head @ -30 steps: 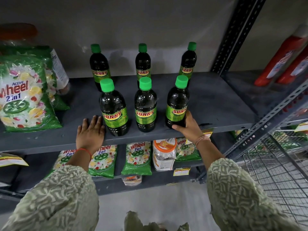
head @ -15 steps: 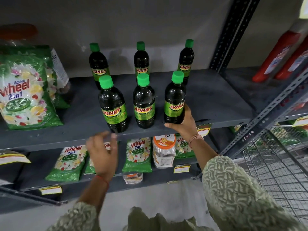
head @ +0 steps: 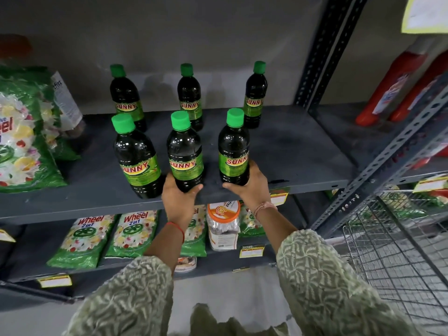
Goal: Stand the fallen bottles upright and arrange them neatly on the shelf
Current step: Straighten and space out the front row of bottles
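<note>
Several dark SUNNY bottles with green caps stand upright in two rows on the grey shelf (head: 291, 151). The front row holds a left bottle (head: 138, 161), a middle bottle (head: 185, 151) and a right bottle (head: 234, 149). Behind them stand a back left bottle (head: 126, 98), a back middle bottle (head: 190, 98) and a back right bottle (head: 255, 95). My left hand (head: 178, 197) grips the base of the front middle bottle. My right hand (head: 249, 187) wraps the base of the front right bottle.
Green Wheel detergent bags (head: 26, 132) fill the shelf's left end, with more (head: 82, 238) and a plastic jar (head: 223, 226) on the shelf below. Red bottles (head: 392, 81) stand in the bay to the right, past the perforated upright (head: 322, 52). A wire basket (head: 397, 238) is at lower right.
My left hand left the shelf edge by the front left bottle, swung right and closed on the front middle bottle's base. My right hand stays on the front right bottle.
</note>
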A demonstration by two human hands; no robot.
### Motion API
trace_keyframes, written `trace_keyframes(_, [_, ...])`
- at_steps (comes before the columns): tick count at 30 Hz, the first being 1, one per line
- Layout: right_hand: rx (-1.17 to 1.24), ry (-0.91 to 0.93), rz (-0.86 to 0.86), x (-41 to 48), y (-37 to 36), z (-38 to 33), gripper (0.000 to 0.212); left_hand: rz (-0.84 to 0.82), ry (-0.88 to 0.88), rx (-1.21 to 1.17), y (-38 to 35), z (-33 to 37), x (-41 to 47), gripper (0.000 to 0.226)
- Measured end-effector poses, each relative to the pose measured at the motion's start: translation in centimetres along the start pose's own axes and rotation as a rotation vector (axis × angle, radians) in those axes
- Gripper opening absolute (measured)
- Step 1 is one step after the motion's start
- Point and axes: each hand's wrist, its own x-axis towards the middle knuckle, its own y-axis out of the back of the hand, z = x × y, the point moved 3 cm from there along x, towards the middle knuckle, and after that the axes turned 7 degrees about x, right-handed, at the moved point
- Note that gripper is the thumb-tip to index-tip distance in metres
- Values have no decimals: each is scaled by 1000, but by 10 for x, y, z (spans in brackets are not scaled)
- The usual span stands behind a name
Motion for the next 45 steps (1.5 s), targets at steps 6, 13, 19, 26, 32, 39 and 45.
trace_keyframes(6, [-44, -33, 70, 10, 38, 18, 67, -52, -40, 39, -15, 8, 3, 54])
trace_keyframes(13, [-42, -51, 126, 18, 87, 38, 66, -105, -72, 37, -41, 26, -5, 55])
trace_keyframes(19, [-20, -62, 114, 19, 93, 43, 69, -119, -59, 24, -40, 25, -6, 55])
trace_keyframes(26, [60, 10, 382, -20, 75, 38, 97, -118, -86, 21, -28, 17, -12, 59])
trace_keyframes(32, [4, 200, 136, -37, -5, -1, 80, 370, -77, 157, 21, -14, -30, 73])
trace_keyframes(39, [138, -82, -136, 14, -28, -13, 97, 244, 55, 159, 65, -36, 19, 108])
trace_keyframes(45, [99, -83, -92, 10, -36, -17, 73, 159, 39, 75, 70, -37, 21, 74])
